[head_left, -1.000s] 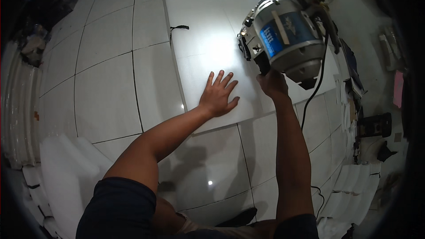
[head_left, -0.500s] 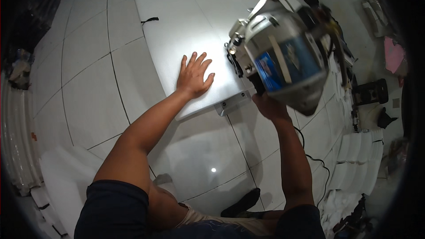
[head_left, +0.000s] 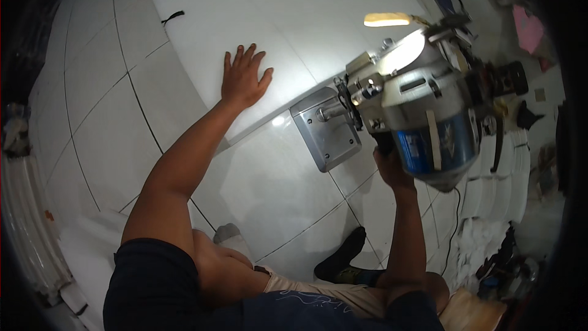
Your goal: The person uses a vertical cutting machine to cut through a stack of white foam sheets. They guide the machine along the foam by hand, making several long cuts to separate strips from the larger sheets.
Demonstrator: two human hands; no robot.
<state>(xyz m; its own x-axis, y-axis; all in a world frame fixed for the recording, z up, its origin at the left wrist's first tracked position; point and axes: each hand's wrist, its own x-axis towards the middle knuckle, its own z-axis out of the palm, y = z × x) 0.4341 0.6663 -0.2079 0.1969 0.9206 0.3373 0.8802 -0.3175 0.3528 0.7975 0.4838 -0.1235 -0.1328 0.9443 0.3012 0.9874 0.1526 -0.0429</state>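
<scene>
My left hand (head_left: 244, 81) lies flat on a thick white slab (head_left: 208, 0) that looks like foam, its fingers spread near the front edge. My right hand (head_left: 392, 168) is wrapped round the dark handle of an upright cutting machine (head_left: 429, 122) with a grey motor housing and a blue label; the motor partly hides the fingers. The machine's grey square base plate (head_left: 331, 147), with screws at its corners, rests on the tiled floor just past the slab's front edge. A glowing lamp (head_left: 387, 19) is on the machine, and light falls on the slab. Its blade cannot be made out.
A thin black cord (head_left: 453, 233) trails behind the machine. Stacked white pieces (head_left: 499, 184) stand at the right and wrapped rolls (head_left: 30, 208) at the left. A small black strip (head_left: 173, 16) lies at the slab's left edge. My socked foot (head_left: 343, 254) is below the base plate.
The machine has moved right and toward me, and its base plate has come out from beneath the slab. My left hand stays flat on the slab; the view has shifted.
</scene>
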